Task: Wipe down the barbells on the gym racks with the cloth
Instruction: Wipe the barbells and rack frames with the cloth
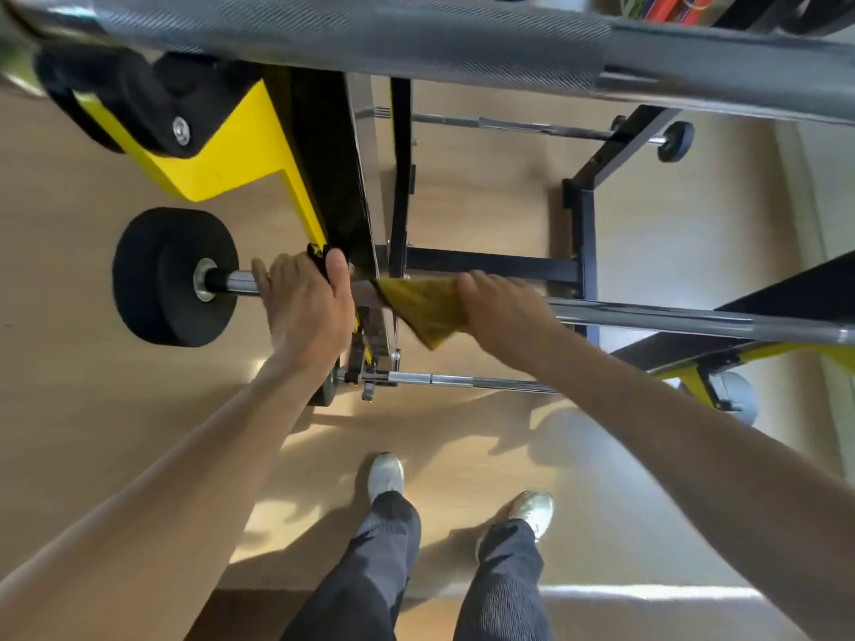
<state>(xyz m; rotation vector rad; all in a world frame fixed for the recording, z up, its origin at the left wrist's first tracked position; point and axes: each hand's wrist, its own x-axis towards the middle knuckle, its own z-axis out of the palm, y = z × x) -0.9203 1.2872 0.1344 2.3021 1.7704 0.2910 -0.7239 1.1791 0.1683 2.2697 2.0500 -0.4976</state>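
Observation:
A chrome barbell (pixel 657 316) lies across the yellow and black rack (pixel 240 150) at mid height, with black weight plates (pixel 171 275) on its left end. My left hand (pixel 305 307) grips the bar just right of the plates, beside the rack upright. My right hand (pixel 504 307) holds a mustard-yellow cloth (pixel 425 307) wrapped over the bar, and a corner of the cloth hangs below. A second barbell (pixel 416 34) with knurled grip runs across the top, very close to the camera. Two lower bars sit on the rack, one (pixel 462 380) near the floor and one (pixel 532 127) farther back.
The rack's black frame (pixel 583 242) stands on a light wood floor (pixel 486 201). My feet in pale shoes (pixel 386 474) stand in front of the rack. A small black plate (pixel 675 141) caps the far bar's right end. A grey wheel (pixel 735 400) shows at the right.

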